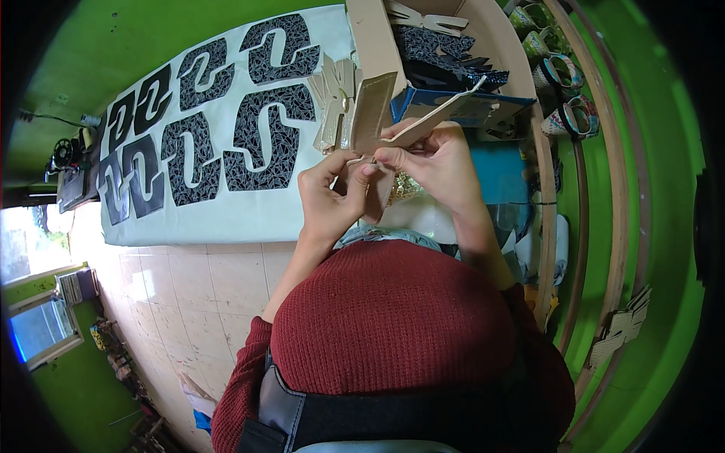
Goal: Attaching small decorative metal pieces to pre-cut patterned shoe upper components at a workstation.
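A tan, flat, strap-like piece (pixel 433 119) is held in front of my chest, its long arm angled up to the right. My left hand (pixel 331 195) pinches its near part between thumb and fingers. Close beside it, my right hand (pixel 444 162) is closed on the same piece where the arm begins. A tan flap (pixel 379 195) hangs below the fingertips; the exact spot between them is partly hidden. Just beyond my left hand, a bundle of similar tan cut pieces (pixel 336 102) leans by an open cardboard box (pixel 377 64).
Several black patterned cut pieces (pixel 257 147) lie flat on the white table (pixel 204 226). More black pieces (pixel 434 53) fill the box. A wooden rack (pixel 604 151) stands at the right, with small patterned items (pixel 578 113) behind its bars. A dark machine (pixel 68 155) is far left.
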The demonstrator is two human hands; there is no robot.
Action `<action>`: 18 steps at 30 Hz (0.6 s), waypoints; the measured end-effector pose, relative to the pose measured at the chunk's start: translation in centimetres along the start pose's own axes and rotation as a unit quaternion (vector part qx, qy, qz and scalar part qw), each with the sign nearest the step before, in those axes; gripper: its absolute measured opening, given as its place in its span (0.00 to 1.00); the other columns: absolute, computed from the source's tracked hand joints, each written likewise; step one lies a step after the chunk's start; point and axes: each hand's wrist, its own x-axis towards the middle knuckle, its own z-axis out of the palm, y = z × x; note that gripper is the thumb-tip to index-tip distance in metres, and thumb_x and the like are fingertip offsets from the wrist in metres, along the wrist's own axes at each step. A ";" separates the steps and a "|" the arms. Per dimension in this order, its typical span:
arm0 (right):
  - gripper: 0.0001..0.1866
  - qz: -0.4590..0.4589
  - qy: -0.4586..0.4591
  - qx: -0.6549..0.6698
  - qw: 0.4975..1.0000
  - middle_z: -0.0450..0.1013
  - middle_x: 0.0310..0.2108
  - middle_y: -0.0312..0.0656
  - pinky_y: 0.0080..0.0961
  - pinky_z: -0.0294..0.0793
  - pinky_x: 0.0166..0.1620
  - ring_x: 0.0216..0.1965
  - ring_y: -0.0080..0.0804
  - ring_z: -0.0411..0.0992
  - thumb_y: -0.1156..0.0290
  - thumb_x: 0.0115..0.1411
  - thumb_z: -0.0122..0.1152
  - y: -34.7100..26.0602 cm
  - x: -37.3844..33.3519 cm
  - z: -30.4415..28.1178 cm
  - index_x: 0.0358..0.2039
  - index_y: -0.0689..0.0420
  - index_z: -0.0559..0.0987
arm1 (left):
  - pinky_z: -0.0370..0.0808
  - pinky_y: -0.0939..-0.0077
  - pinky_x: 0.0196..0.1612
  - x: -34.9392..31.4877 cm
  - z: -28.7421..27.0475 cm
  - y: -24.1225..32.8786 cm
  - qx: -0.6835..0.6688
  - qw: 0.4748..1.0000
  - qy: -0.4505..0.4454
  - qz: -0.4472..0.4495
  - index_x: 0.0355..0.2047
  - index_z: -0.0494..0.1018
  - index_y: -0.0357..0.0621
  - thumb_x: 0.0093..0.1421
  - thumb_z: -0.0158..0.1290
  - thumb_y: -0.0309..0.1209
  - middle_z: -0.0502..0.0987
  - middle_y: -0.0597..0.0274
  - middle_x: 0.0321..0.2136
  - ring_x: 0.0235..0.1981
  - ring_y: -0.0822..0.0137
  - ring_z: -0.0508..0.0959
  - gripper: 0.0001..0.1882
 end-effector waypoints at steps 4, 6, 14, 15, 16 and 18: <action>0.10 -0.032 0.021 -0.023 0.999 0.76 0.25 0.42 0.15 0.73 0.31 0.27 0.20 0.74 0.75 0.49 0.65 0.3 -0.4 0.4 0.32 0.66 0.78 | 0.71 0.73 0.40 0.0 0.0 -0.5 0.035 0.999 0.018 0.036 0.26 0.74 0.35 0.52 0.56 0.28 0.71 0.61 0.11 0.13 0.76 0.68 0.07; 0.09 -0.024 0.015 -0.012 1.000 0.76 0.25 0.42 0.15 0.73 0.32 0.26 0.19 0.73 0.75 0.51 0.63 0.3 -0.6 0.4 0.31 0.66 0.78 | 0.70 0.67 0.48 0.1 0.0 -0.8 0.048 0.998 0.009 0.046 0.25 0.74 0.35 0.51 0.56 0.28 0.70 0.60 0.10 0.12 0.73 0.68 0.07; 0.10 0.040 0.007 -0.055 0.998 0.75 0.29 0.40 0.14 0.74 0.34 0.30 0.19 0.73 0.79 0.51 0.61 -0.2 -1.0 0.4 0.34 0.67 0.75 | 0.61 0.59 0.56 0.7 -0.4 -1.0 0.093 0.993 -0.011 0.075 0.23 0.73 0.37 0.50 0.57 0.31 0.65 0.61 0.08 0.10 0.66 0.65 0.09; 0.09 0.021 0.003 -0.077 0.997 0.75 0.29 0.40 0.14 0.74 0.34 0.30 0.19 0.73 0.80 0.51 0.61 0.0 -1.0 0.4 0.34 0.67 0.75 | 0.61 0.59 0.56 0.7 -0.5 -0.9 0.094 0.993 -0.010 0.075 0.23 0.73 0.37 0.50 0.57 0.31 0.65 0.61 0.08 0.10 0.66 0.65 0.09; 0.09 0.020 0.002 -0.077 0.997 0.75 0.29 0.40 0.14 0.74 0.34 0.30 0.19 0.73 0.80 0.51 0.61 0.0 -1.0 0.4 0.34 0.67 0.75 | 0.60 0.59 0.55 0.7 -0.5 -0.8 0.108 0.990 -0.007 0.088 0.23 0.73 0.38 0.50 0.57 0.32 0.65 0.62 0.08 0.11 0.66 0.66 0.09; 0.09 -0.001 0.005 -0.070 0.998 0.75 0.29 0.40 0.15 0.73 0.35 0.30 0.19 0.73 0.79 0.51 0.61 0.0 -1.1 0.5 0.34 0.67 0.75 | 0.60 0.59 0.55 0.6 -0.6 -0.6 0.122 0.987 -0.003 0.102 0.23 0.72 0.38 0.49 0.57 0.33 0.65 0.63 0.09 0.13 0.65 0.66 0.10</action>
